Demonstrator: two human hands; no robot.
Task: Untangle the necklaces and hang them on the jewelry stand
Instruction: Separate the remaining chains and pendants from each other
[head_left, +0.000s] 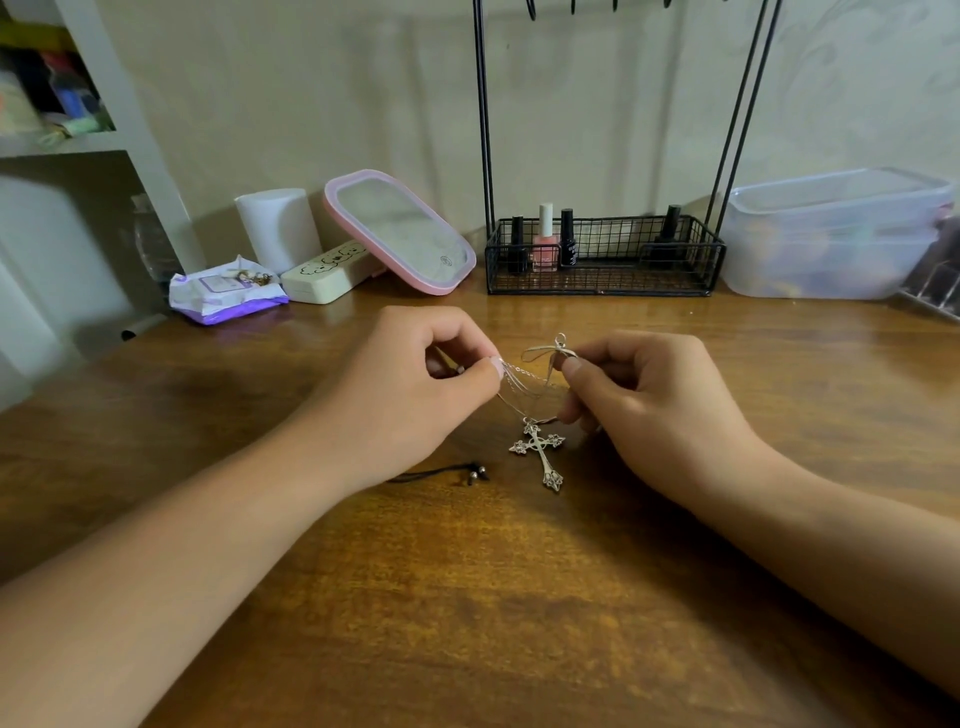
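Observation:
Tangled silver necklace chains (524, 382) stretch between my two hands just above the wooden table (467, 597). My left hand (415, 384) pinches the chains at their left end. My right hand (649, 405) pinches a silver bow-shaped pendant (550, 356) and the chains beside it. A silver cross pendant (540, 452) hangs from the chains and lies on the table between my hands. A black cord with small metal ends (447, 472) trails on the table under my left wrist. The black jewelry stand (602, 254) stands at the back; its top bar is cut off by the frame edge.
The stand's wire basket holds several nail polish bottles (545, 239). A pink-framed mirror (400, 231), a cream case (332, 273), a white roll (278, 228) and a purple wipes pack (226, 293) sit at back left. Clear plastic containers (836, 234) are at back right, shelves at far left.

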